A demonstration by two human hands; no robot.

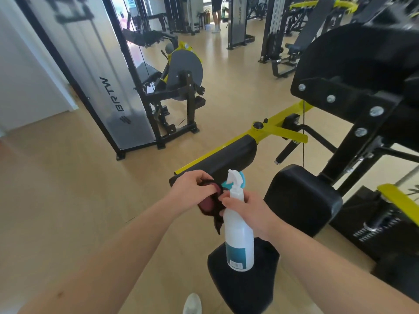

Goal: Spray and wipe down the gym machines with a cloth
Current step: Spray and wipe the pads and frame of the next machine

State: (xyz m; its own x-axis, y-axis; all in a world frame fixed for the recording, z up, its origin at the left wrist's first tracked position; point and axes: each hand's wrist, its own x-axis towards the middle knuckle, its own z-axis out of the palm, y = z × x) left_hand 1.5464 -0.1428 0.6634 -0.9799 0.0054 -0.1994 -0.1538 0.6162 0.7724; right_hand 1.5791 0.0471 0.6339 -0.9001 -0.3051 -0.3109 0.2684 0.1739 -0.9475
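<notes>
We stand at a yellow-and-black gym machine (278, 130). Our left grip (195, 191) pinches a dark red cloth (209, 206), bunched just in front of the black roller pad (226, 157). Our right grip (248, 209) is clamped round the neck of a white spray bottle (239, 241), held upright above a black seat pad (244, 286). No wet marks show, so we judge wiping here barely begun; another machine (181, 71) waits behind. The bottle is cloudy, so its fill level cannot be told.

"BRTW" in dark letters, striped logo beneath, on the grey weight-stack cover (108, 82) at left
</notes>
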